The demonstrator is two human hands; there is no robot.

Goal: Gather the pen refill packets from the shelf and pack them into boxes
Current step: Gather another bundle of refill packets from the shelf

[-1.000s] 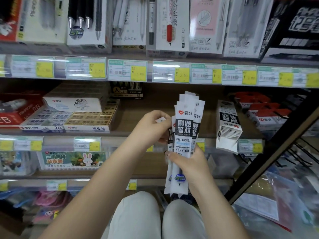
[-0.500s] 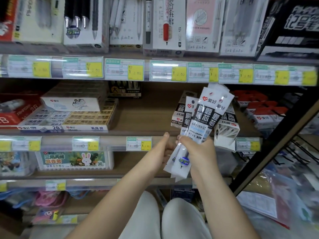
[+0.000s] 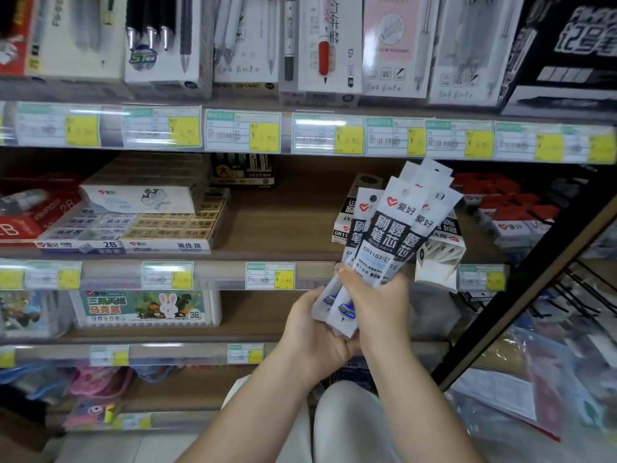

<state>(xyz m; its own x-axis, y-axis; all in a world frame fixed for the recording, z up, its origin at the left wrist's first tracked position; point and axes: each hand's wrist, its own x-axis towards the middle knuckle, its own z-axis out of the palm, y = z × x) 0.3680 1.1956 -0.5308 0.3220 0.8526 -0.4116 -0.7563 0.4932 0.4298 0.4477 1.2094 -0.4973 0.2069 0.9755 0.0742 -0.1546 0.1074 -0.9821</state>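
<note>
A fanned bundle of several white-and-black pen refill packets [image 3: 397,228] is held in front of the middle shelf, tilted to the right. My right hand [image 3: 377,305] grips the bundle around its lower part. My left hand [image 3: 314,332] cups the bottom ends of the packets from below and the left. Behind the bundle, on the middle shelf, stand two refill boxes: one [image 3: 344,222] half hidden on the left, and an open white one [image 3: 440,255] on the right.
Eraser boxes [image 3: 167,228] fill the left of the middle shelf [image 3: 277,222]. Pen boxes line the top shelf. Red-topped boxes [image 3: 507,212] sit at the right. A black slanted frame [image 3: 521,302] and plastic bags lie to the right. My knees are below.
The bundle has tilted right and shifted right. My left hand dropped from the packets' upper part to cup their bottom ends.
</note>
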